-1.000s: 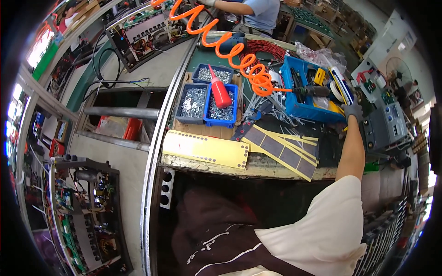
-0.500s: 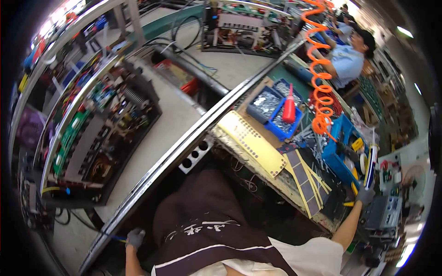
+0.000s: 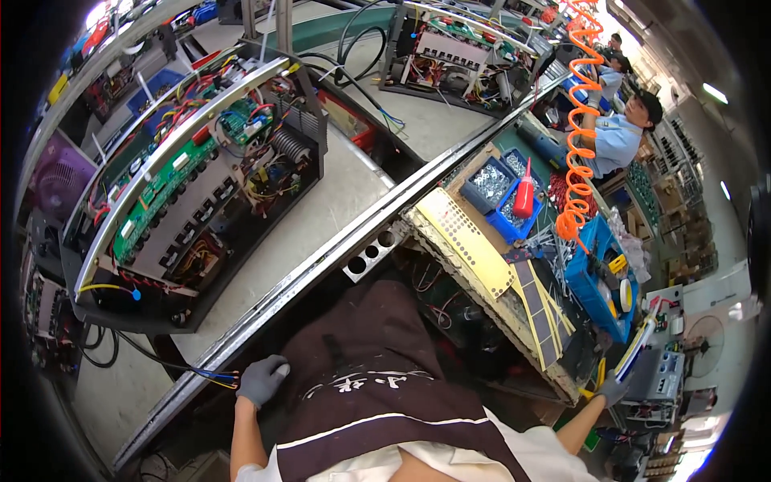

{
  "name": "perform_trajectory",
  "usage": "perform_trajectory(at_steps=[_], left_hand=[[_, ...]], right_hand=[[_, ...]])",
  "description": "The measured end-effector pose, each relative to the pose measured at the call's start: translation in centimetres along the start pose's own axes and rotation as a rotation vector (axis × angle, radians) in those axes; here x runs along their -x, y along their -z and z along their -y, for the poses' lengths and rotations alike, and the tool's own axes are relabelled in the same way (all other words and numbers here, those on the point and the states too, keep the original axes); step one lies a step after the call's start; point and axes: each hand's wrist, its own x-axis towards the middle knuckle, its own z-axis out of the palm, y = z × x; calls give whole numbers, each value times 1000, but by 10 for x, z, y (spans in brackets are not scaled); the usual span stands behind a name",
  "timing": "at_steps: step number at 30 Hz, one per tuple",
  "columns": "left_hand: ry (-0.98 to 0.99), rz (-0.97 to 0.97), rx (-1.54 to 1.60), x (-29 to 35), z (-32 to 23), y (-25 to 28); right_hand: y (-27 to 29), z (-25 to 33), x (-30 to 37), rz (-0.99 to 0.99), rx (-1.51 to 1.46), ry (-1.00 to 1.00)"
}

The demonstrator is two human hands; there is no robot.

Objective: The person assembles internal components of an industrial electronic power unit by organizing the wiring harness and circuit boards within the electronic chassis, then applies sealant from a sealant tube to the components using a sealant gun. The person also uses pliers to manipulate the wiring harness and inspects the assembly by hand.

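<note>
My right hand (image 3: 613,389), in a grey glove, is closed around the lower end of a white-and-blue glue tube (image 3: 637,350) with a narrow tip, tilted upward beside a blue tool bin (image 3: 598,277). In a grey glove too, my left hand (image 3: 263,381) hangs by the dark apron at the lower left, fingers curled; a pale spot shows at its fingertips, and whether it holds anything is hidden. Close to this hand, a black cable with stripped coloured wire ends (image 3: 222,376) sticks out over the metal rail. An opened machine chassis (image 3: 201,209) with circuit boards stands left of the rail.
A metal rail (image 3: 321,251) runs diagonally across. On the worn side bench lie a yellow perforated plate (image 3: 466,243), yellow-and-grey strips (image 3: 538,313), blue screw trays (image 3: 514,210) and a red bottle (image 3: 524,197). An orange coiled hose (image 3: 580,145) hangs above. A co-worker (image 3: 618,132) stands at the far right.
The view has shifted, so the chassis appears larger and nearer. My left hand has come up beside the wire ends. My right hand, still holding the glue tube, appears lower and further left.
</note>
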Motion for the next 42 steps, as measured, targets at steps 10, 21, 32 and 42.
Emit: perform_trajectory(at_steps=[10, 21, 32, 42], left_hand=[[-612, -20, 661, -57, -152, 10], [-574, -109, 1932, -41, -155, 46], [-570, -550, 1954, -34, -131, 71], [-456, -571, 1965, -28, -111, 67]], right_hand=[[60, 242, 177, 265, -738, 597], [121, 380, 361, 721, -933, 1430], [50, 313, 364, 904, -1362, 1572], [67, 350, 429, 2581, -1258, -218]])
